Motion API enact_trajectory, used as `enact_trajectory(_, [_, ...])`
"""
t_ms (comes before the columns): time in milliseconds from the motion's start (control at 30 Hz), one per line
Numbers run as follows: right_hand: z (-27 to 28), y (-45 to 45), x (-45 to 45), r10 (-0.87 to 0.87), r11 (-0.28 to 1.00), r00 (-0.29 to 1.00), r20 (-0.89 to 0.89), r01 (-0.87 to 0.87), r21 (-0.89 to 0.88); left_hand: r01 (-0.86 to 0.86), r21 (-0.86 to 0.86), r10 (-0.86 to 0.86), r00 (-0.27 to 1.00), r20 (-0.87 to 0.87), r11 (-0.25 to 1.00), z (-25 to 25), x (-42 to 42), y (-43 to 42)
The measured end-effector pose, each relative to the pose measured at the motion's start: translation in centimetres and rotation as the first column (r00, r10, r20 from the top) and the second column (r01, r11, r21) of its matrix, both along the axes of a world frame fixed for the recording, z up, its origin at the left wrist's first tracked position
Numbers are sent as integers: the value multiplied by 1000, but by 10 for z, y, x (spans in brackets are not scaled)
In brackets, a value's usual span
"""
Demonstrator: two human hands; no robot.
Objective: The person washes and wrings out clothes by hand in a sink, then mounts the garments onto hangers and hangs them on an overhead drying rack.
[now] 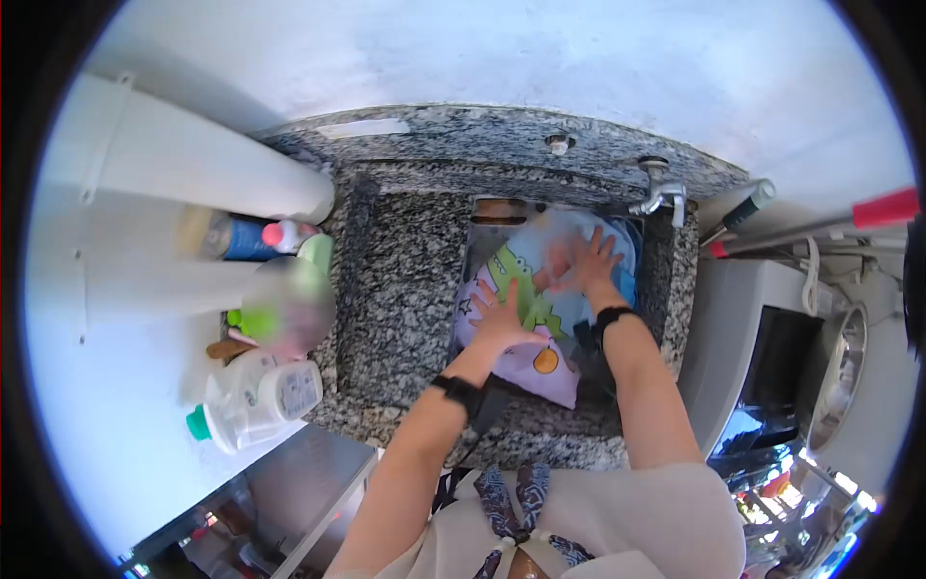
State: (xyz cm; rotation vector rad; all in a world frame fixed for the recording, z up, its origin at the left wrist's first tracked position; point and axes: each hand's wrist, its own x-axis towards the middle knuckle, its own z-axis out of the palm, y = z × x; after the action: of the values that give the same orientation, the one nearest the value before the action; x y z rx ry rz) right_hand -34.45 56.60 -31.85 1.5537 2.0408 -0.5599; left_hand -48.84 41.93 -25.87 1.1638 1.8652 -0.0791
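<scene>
A cloth (559, 328), pale purple and light blue with a green cartoon crocodile or dinosaur and an orange round print, lies spread in the basin of a granite sink (400, 289). My left hand (497, 320) rests flat on its purple side, fingers spread. On the light-blue part, farther back and to the right, lies my right hand (590, 265), also with its fingers apart. Neither hand has closed on the fabric. One purple corner of the cloth reaches toward the front of the basin. What lies beneath it is hidden.
Behind the basin's right side a metal tap (661, 193) juts from the granite backsplash. Several bottles, including a white one with a green cap (231, 415), stand at left beside a white pipe (222, 159). A white appliance (738, 338) stands at right, below long handles (810, 232).
</scene>
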Motion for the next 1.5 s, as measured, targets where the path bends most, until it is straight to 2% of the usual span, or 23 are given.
enact_trajectory(133, [-53, -30, 15, 134, 990, 991, 23, -135, 30, 182, -339, -256, 948, -187, 923, -62, 18, 15])
enact_trajectory(233, [-80, -39, 21, 126, 992, 992, 16, -126, 4, 234, -264, -285, 942, -176, 936, -138, 23, -6])
enact_trajectory(267, [-106, -42, 26, 269, 951, 963, -21, -262, 166, 246, -276, -298, 940, -167, 929, -187, 25, -23])
enact_trajectory(333, [-140, -39, 31, 402, 866, 915, -26, -371, 335, 404, 277, -201, 811, -550, 872, -264, 28, -44])
enact_trajectory(400, [-143, -29, 35, 266, 964, 963, -51, -265, 24, 472, 418, -203, 815, -542, 776, -276, 21, -37])
enact_trajectory(433, [-136, -26, 35, 259, 966, 965, -42, -258, 29, 516, 535, -201, 818, -538, 669, -270, 18, -34])
enact_trajectory(500, [-93, -20, 18, 464, 877, 883, 72, -447, -175, 448, 2, -426, 851, -308, 894, -177, 11, 6])
enact_trajectory(533, [-91, -22, 18, 462, 879, 884, 72, -445, -171, 430, -287, -491, 851, -187, 856, -129, 8, 27])
enact_trajectory(600, [-85, -34, 22, 36, 999, 997, -72, -33, 36, 453, -234, -505, 820, -270, 860, -78, -3, 36])
enact_trajectory(633, [-77, -38, 19, 31, 999, 997, -75, -28, 44, 474, -177, -506, 787, -353, 862, -67, -10, 38])
enact_trajectory(700, [-49, -52, 14, -232, 967, 849, -474, 254, -17, 332, -217, -392, 845, -363, 918, -117, -21, 12])
enact_trajectory(833, [-49, -100, 25, -167, 981, 909, -383, 193, 32, -95, -140, 53, 959, -280, 986, -183, -11, -28])
enact_trajectory(933, [-21, -148, 32, -421, 903, 864, -276, 370, -220, -8, 8, 9, 995, -97, 1000, -146, -2, -36])
enact_trajectory(967, [-30, -171, 37, -547, 834, 813, -200, 510, -209, 2, 14, -1, 994, -106, 1000, -145, -5, -36])
enact_trajectory(1033, [-55, -188, 45, -671, 740, 729, -139, 646, -186, -199, -75, 212, 904, 370, 977, -148, -11, -29])
enact_trajectory(1067, [-70, -188, 47, -868, 456, 467, -170, 613, -646, -184, -62, 194, 911, 363, 981, -115, -13, -21])
enact_trajectory(1100, [-77, -188, 47, -981, 102, 191, -41, 323, -941, -356, -186, 399, 758, 516, 916, -50, -13, -12])
enact_trajectory(1133, [-71, -186, 43, -984, 103, 170, -52, 313, -944, -479, -338, 576, 540, 614, 810, 7, -12, -7])
enact_trajectory(1167, [-59, -179, 37, -995, -99, -19, 97, 175, -980, -523, -435, 657, 376, 654, 733, 36, -12, -6])
enact_trajectory(1200, [-41, -174, 33, -947, -274, -175, 270, -3, -962, -515, -423, 644, 394, 655, 746, 58, -11, -10])
enact_trajectory(1267, [24, -167, 21, -951, -187, -172, 258, -344, -920, -477, -277, 483, 390, 784, 834, 96, -9, -16])
enact_trajectory(1367, [133, -163, -2, -936, 141, -350, 39, -476, -868, -268, -63, 222, 623, 750, 961, 173, -5, -19])
enact_trajectory(1500, [216, -161, 3, -885, 374, -446, -132, -512, -773, 87, 196, -190, 777, 601, 977, 271, -22, -26])
